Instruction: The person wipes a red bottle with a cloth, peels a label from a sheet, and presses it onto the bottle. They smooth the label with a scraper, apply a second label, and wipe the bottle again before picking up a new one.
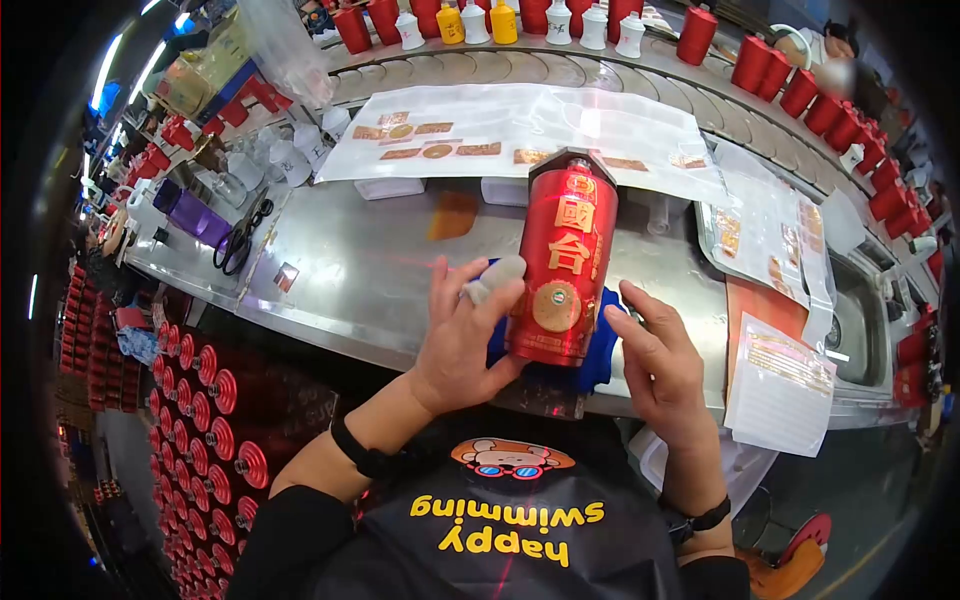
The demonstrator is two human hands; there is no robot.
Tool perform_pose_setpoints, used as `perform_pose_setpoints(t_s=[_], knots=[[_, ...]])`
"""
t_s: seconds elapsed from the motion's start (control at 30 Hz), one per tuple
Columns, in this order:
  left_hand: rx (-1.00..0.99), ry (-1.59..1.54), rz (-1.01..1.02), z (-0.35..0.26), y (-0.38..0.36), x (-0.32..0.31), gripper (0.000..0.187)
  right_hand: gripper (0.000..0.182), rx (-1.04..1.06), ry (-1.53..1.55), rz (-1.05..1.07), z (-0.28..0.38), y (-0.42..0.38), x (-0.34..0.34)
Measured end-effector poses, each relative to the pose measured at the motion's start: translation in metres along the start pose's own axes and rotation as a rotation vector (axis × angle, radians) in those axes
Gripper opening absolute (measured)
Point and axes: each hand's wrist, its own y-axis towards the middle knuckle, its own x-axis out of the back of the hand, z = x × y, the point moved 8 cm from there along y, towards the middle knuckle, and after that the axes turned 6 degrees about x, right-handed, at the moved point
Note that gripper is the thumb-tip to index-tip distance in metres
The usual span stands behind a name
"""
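Note:
A red bottle (563, 265) with large gold characters and a round gold label lies tilted in front of me, its neck end in a dark angular holder (545, 170). Blue cloth (597, 350) shows under its lower end. My left hand (455, 325) is at the bottle's left side, fingers spread, with pale covers on some fingertips. Its thumb and a finger appear to touch the bottle's edge. To the right of the bottle, my right hand (660, 360) is open with its fingers apart and slightly bent, and nothing is in it.
Label sheets (480, 105) cover the back of the metal bench (345, 260). Scissors (240, 240) and a purple bottle (195, 215) are at left. More sheets (780, 380) and a sink (862, 320) are at right. Red bottles (697, 35) line the conveyor (650, 72); stacked ones (200, 410) stand lower left.

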Motion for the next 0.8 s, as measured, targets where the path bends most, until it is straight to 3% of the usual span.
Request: perform_pose_setpoints(t_s=[0.03, 0.17, 0.23, 0.4, 0.47, 0.53, 0.7, 0.73, 0.8], knots=[[-0.019, -0.004, 0.009, 0.002, 0.003, 0.002, 0.078, 0.059, -0.005, 0.002, 0.016, 0.003, 0.004, -0.004], [-0.277, 0.223, 0.005, -0.02, 0.008, 0.011, 0.081, 0.065, -0.01, -0.069, 0.087, 0.005, 0.011, -0.013], [-0.219, 0.161, 0.017, -0.013, 0.009, 0.011, 0.081, 0.08, -0.013, -0.106, 0.123, 0.005, 0.011, -0.018], [0.138, -0.203, 0.2, 0.024, 0.001, -0.011, 0.088, 0.086, -0.082, -0.131, 0.157, 0.0, 0.006, -0.025], [0.227, -0.368, 0.228, 0.029, -0.001, -0.01, 0.082, 0.086, -0.109, -0.124, 0.163, -0.002, 0.004, -0.025], [0.408, -0.637, 0.236, 0.039, 0.0, -0.016, 0.077, 0.079, -0.137, -0.066, 0.142, 0.0, 0.006, -0.022], [0.446, -0.681, 0.186, 0.047, 0.012, -0.026, 0.067, 0.052, -0.275, 0.232, -0.099, -0.008, 0.017, 0.008], [0.444, -0.683, 0.16, 0.05, 0.01, -0.03, 0.066, 0.044, -0.417, 0.312, -0.154, -0.011, 0.02, 0.015], [0.488, -0.777, 0.16, 0.051, 0.003, -0.041, 0.067, 0.035, -0.486, 0.219, 0.007, -0.017, 0.037, 0.024]])
